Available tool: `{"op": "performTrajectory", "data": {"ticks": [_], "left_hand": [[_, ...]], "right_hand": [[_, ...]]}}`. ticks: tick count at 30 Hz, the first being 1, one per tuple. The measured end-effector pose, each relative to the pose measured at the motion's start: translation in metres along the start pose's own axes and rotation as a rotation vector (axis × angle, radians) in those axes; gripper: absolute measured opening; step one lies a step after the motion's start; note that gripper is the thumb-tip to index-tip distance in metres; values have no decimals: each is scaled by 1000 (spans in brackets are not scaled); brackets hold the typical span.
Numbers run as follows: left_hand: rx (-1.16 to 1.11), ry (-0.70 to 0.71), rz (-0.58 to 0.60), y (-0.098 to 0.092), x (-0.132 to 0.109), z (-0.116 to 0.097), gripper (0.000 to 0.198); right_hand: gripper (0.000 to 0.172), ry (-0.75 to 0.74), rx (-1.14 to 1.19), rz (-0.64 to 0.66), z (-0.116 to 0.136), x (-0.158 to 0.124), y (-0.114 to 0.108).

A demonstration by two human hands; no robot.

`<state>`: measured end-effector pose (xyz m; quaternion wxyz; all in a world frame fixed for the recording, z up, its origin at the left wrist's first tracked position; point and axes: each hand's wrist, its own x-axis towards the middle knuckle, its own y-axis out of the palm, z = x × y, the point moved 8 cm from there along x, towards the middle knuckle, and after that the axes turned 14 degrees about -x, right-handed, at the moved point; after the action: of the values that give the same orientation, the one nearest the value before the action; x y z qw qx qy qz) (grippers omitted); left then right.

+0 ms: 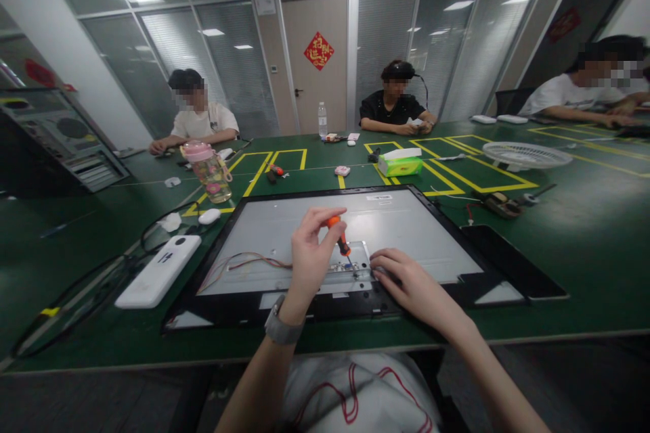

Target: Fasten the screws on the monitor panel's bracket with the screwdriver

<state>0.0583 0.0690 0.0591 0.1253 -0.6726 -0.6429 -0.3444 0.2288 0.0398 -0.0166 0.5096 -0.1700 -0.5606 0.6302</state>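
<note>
Indoors, a person's left hand (309, 254) grips an orange screwdriver (341, 237) at the center of the frame, thumb and fingers around its tilted handle. The tip points down at a small metal fitting (345, 268) on a gray panel (421, 226) with a black border; whether it sits in a screw is too small to tell. The right hand (409, 277) lies relaxed on the panel just right of the fitting, fingers loosely extended. Thin wires (258, 258) run from the fitting toward the panel's left side. The panel lies flat on a green counter (599, 243) in the lower middle of the frame, with a white power bank (158, 272) at left and a dark slab (512, 260) at right. Beyond it stand a pink-lidded cup (207, 172), center left, and a green tissue pack (401, 164), center right. Three co-workers sit across the upper frame.
</note>
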Motion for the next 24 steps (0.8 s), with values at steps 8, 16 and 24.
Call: {"op": "performTrajectory", "data": {"ticks": [8, 16, 24], "left_hand": [[-84, -49, 97, 6, -3, 3, 32], [0, 31, 3, 0, -1, -1, 13], [-10, -43, 29, 4, -1, 3, 16]], "right_hand": [[18, -1, 0, -9, 0, 0, -1], [18, -1, -6, -4, 0, 0, 0], [18, -4, 3, -25, 1, 1, -2]]}}
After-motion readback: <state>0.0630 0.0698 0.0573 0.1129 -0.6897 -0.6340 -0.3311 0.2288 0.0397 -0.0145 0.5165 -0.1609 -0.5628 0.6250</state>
